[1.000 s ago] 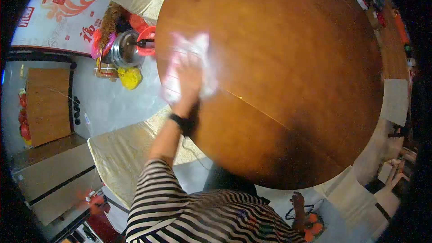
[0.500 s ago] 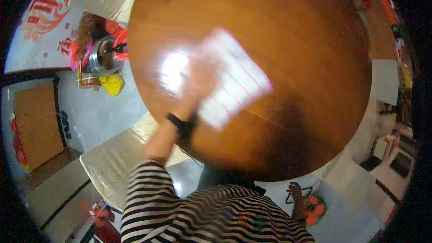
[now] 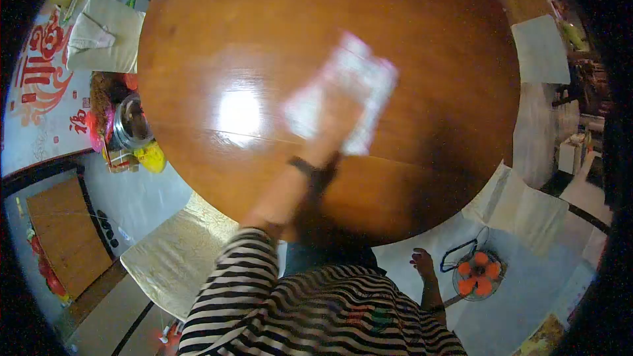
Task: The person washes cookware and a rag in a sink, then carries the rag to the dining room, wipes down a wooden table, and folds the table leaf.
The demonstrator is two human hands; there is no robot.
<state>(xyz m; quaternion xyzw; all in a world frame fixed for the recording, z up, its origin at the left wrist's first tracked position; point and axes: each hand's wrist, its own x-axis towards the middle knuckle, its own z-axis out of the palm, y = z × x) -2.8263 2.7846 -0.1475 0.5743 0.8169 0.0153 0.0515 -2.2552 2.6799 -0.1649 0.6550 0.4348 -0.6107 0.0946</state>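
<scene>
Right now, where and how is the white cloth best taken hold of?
Probably across its middle, from above and the person's near side: the white cloth lies spread on the round table, offering little edge to pinch, and the left hand lies over it.

Left hand (image 3: 339,111) blurred, cloth (image 3: 374,86) partly hidden beneath it (edges smeared), round table (image 3: 264,26) cut off at top

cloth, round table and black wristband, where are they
Cloth (image 3: 368,80): head view, its white upper part.
Round table (image 3: 438,76): head view, bare brown top.
Black wristband (image 3: 302,165): head view, the band's upper side.
</scene>
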